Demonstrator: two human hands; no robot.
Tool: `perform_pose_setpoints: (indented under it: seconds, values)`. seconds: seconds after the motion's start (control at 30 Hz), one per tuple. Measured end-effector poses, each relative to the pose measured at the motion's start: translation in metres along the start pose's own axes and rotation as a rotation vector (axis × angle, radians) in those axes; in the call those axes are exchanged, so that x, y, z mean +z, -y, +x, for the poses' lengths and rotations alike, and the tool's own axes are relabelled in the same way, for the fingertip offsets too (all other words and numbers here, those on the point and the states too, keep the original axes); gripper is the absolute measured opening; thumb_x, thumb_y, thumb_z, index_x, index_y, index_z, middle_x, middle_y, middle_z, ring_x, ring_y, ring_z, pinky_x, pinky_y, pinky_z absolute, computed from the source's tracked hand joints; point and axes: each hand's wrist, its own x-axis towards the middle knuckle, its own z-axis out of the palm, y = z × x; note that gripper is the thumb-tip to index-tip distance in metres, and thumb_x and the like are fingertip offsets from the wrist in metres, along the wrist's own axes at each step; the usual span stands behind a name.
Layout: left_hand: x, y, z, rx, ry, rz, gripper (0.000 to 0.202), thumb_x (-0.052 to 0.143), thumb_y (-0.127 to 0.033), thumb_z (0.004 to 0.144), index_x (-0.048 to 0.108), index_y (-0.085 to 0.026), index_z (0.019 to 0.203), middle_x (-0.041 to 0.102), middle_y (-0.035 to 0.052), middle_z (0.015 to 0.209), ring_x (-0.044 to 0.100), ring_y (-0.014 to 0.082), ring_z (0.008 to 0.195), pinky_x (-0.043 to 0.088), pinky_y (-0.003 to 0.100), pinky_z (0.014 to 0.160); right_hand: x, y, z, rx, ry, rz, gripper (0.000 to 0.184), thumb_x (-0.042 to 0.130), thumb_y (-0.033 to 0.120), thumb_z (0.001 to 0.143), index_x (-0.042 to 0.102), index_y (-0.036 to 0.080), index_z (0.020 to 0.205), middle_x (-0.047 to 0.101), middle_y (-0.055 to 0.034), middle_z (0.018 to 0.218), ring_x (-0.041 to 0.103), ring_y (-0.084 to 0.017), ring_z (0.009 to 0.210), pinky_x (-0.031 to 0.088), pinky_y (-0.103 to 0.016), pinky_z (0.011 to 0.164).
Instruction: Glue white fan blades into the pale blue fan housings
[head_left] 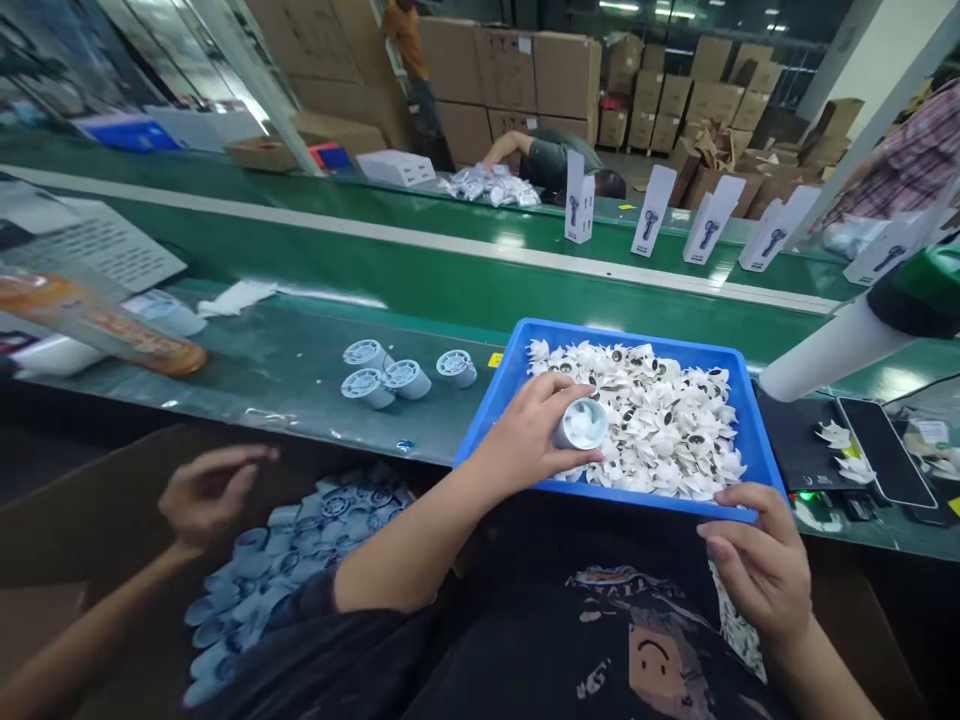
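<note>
My left hand (529, 425) is closed around a light blue cylindrical housing (584, 424) with a white impeller visible inside its open end. It holds the housing above the left part of a blue tray (759, 440). The tray carries a heap of small white impellers (652, 420), some showing dark round centres. Beside the tray's front right corner is my right hand (765, 560), its fingers loosely bent and apart, with nothing visible in them. Several similar housings (407, 379) stand on the bench left of the tray.
A co-worker's hand (217, 495) hovers at left over a carton of blue housings (300, 550). A white cylinder with a dark green top (840, 345), a phone (885, 450) and loose impellers are at right. Printed boxes (652, 210) stand on the green conveyor (450, 270).
</note>
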Motion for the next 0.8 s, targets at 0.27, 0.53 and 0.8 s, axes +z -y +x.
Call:
perform_pose_setpoints:
  seconds: [0.27, 0.53, 0.8]
  values:
    - [0.017, -0.030, 0.023, 0.331, -0.001, -0.062, 0.040, 0.065, -0.035, 0.089, 0.053, -0.022, 0.125, 0.068, 0.0112, 0.118, 0.064, 0.0256, 0.112, 0.051, 0.042, 0.098, 0.033, 0.014, 0.036, -0.099, 0.017, -0.288, 0.049, 0.048, 0.060, 0.094, 0.062, 0.025, 0.126, 0.050, -0.0109, 0.132, 0.044, -0.028, 0.124, 0.033, -0.047, 0.108]
    - [0.018, -0.039, 0.022, 0.336, -0.043, -0.072, 0.037, 0.067, -0.037, 0.089, 0.056, -0.022, 0.121, 0.073, 0.0090, 0.108, 0.069, 0.0233, 0.101, 0.051, 0.039, 0.091, 0.038, 0.015, 0.041, -0.136, -0.152, -0.218, 0.050, 0.034, 0.061, 0.097, 0.068, 0.029, 0.115, 0.064, -0.0056, 0.114, 0.043, -0.027, 0.116, 0.024, -0.045, 0.109]
    - [0.004, 0.001, 0.049, 0.058, 0.136, 0.042, 0.063, 0.083, -0.053, 0.070, 0.062, -0.025, 0.123, 0.060, 0.0112, 0.129, 0.054, 0.0309, 0.124, 0.043, 0.049, 0.107, 0.019, -0.006, 0.006, -0.167, -0.167, -0.224, 0.028, 0.048, 0.040, 0.094, 0.071, 0.028, 0.107, 0.066, -0.0068, 0.109, 0.051, -0.027, 0.099, 0.034, -0.049, 0.100]
